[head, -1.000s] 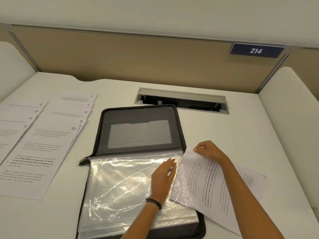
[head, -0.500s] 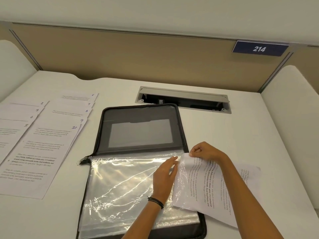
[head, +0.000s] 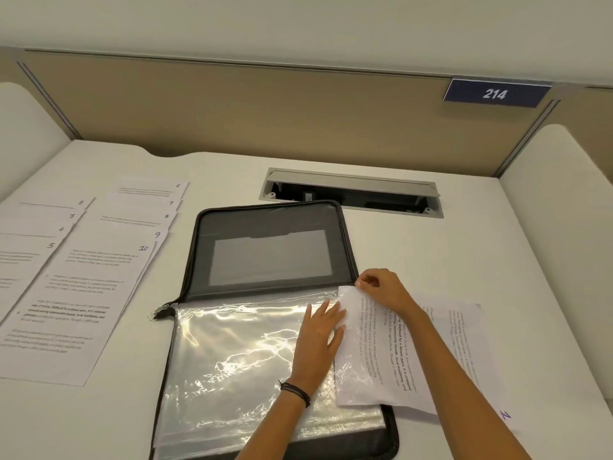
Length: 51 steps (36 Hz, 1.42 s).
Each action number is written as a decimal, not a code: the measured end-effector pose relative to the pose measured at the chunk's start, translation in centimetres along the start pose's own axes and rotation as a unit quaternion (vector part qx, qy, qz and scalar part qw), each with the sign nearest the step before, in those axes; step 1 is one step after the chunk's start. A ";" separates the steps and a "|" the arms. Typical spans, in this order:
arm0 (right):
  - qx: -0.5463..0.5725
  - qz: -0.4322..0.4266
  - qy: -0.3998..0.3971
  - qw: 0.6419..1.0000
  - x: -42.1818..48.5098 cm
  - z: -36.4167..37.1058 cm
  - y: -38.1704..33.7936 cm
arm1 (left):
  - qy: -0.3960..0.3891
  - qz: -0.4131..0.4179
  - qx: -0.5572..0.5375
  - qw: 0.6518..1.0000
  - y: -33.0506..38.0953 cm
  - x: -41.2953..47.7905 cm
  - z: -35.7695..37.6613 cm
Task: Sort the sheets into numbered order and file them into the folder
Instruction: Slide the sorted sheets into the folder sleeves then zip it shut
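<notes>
Head view is showing the right hand [head: 381, 290] pinching the far corner of the light, probably floppy sheet [head: 374, 353] at the folder's [head: 265, 227] slick sleeve [head: 238, 353], the flat left hand [head: 318, 340] pressing that sleeve down.

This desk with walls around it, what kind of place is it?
Probably a study booth in a library or office: a tan divider panel behind the white desk, a number sign reading 214, and a cable hatch.

Bare white desktop [head: 497, 247] lies open at two o'clock. Fanned white numbered sheets [head: 83, 277] fill nine o'clock, the open black zip folder [head: 272, 257] the centre, a grey cable hatch [head: 351, 190] twelve.
</notes>
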State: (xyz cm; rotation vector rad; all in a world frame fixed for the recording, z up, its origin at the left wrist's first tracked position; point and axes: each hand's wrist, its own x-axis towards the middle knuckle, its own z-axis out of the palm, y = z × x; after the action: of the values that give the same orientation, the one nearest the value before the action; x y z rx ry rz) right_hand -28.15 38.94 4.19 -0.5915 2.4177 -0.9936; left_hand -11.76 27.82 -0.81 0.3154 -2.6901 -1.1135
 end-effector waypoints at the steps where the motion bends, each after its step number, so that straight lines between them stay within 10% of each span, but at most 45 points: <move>1: 0.005 -0.001 0.025 1.000 -0.2 0.0 0.2 | -0.008 0.004 0.005 1.000 -0.2 0.0 0.1; 12: 0.056 -0.004 0.282 0.958 -5.2 -2.4 4.7 | -0.051 0.045 0.068 0.995 -1.0 -0.6 0.5; 19: -0.024 0.199 0.356 0.912 -9.0 -2.6 9.7 | -0.053 0.056 0.105 0.991 -0.9 -1.0 0.9; 25: -0.009 0.295 0.338 0.894 -11.1 -3.4 10.4 | -0.060 0.049 0.103 0.992 -0.6 -1.2 0.9; 51: 0.103 0.205 0.257 0.939 -9.9 -4.6 7.1 | -0.080 0.040 0.079 0.993 -0.1 -1.2 0.4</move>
State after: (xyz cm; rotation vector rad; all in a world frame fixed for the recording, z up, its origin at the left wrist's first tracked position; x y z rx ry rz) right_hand -24.24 51.41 4.35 0.2824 2.6536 -1.3046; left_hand -10.70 28.39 -1.28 0.1459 -2.9111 -0.9439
